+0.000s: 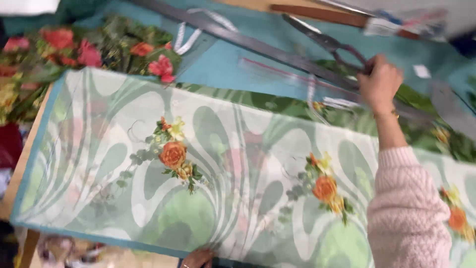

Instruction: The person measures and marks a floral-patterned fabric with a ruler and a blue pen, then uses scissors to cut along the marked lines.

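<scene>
We see the right hand (379, 82) closed around the handles of the scissors (325, 42), which lie on the teal table (223, 62). Their long axis runs diagonally, blades pointing to the upper left. The left hand (197, 258) rests at the near edge of the green floral cloth (223, 173); we cannot tell its grip.

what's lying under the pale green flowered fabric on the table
Beneath the pale green fabric a teal cloth shows at its edges, over the wooden table. The middle is covered.
</scene>
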